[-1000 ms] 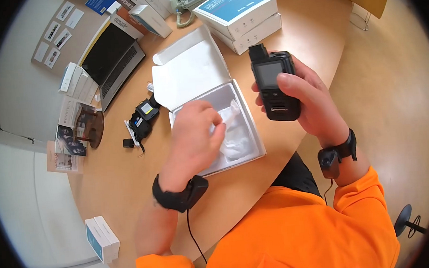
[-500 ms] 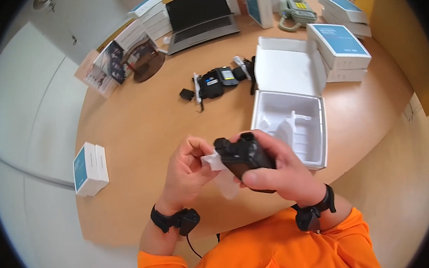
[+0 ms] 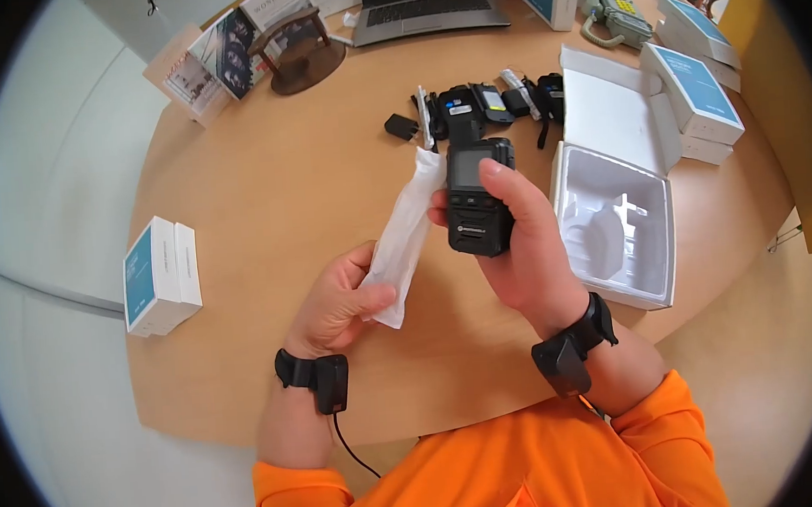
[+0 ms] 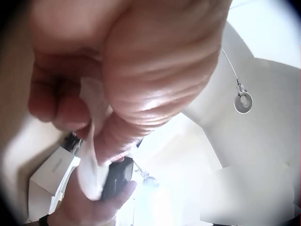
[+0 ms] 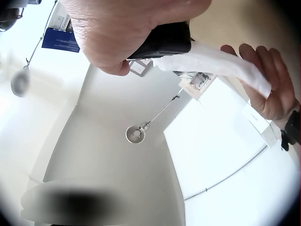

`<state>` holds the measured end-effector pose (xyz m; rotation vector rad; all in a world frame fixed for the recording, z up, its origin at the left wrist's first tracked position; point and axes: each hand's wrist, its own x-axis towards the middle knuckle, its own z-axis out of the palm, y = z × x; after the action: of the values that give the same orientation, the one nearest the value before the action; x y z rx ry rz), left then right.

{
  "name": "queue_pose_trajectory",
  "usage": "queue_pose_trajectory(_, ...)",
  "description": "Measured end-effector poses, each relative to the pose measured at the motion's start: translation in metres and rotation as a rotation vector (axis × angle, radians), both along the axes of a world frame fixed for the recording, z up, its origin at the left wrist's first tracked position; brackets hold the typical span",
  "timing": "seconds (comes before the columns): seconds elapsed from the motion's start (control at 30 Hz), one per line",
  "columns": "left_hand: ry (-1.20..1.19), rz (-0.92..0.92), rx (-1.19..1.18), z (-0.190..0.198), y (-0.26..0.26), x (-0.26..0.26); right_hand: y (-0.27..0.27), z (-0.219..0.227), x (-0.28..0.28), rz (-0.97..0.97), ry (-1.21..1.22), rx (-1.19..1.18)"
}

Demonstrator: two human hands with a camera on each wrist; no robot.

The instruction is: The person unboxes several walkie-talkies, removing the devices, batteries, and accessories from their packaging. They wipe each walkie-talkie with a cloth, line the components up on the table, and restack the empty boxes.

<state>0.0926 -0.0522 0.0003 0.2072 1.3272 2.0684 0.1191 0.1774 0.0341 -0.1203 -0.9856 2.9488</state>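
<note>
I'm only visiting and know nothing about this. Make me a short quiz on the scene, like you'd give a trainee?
1. What does the right hand hold?
2. True or false: in the head view, the desk phone stands left of the laptop.
3. The left hand holds: A) a pen, B) a white wrapper, C) a mug.

Key: 1. A black handheld radio. 2. False; the desk phone is right of the laptop. 3. B.
</note>
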Motion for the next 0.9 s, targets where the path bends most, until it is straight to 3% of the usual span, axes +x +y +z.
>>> queue_pose_trajectory(0.17, -0.336, -0.073, 0.214, -0.012, -0.011, -0.010, 0.004, -0.014, -0.003, 0.127, -0.038, 0.034)
queue_pose_trajectory(0.23, -0.235, -0.110, 0.148, -0.022, -0.015, -0.015, 0.002, -0.015, -0.002, 0.117, -0.046, 0.077)
queue_pose_trajectory(0.33, 0.045, -0.010, -0.130, -0.015, -0.014, -0.010, -0.003, -0.019, -0.003, 0.055, -0.062, 0.135)
queue_pose_trajectory(0.43, -0.077, 0.359, 0.136, -0.020, -0.007, -0.018, -0.007, -0.022, 0.000, 0.034, -0.103, 0.214)
queue_pose_trajectory(0.53, -0.236, 0.596, 0.347, -0.019, -0.009, -0.025, -0.002, -0.030, 0.002, 0.306, -0.092, 0.125)
queue_pose_trajectory(0.63, -0.073, 0.378, 0.505, -0.039, -0.028, -0.030, -0.012, -0.024, 0.010, 0.367, -0.176, 0.239)
queue_pose_trajectory(0.73, -0.135, 0.613, 0.310, -0.030, -0.016, -0.025, -0.019, -0.026, 0.014, 0.473, -0.191, 0.223)
queue_pose_trajectory(0.9, -0.026, 0.646, 0.167, -0.015, 0.003, -0.018, -0.026, -0.023, 0.021, 0.561, -0.149, 0.229)
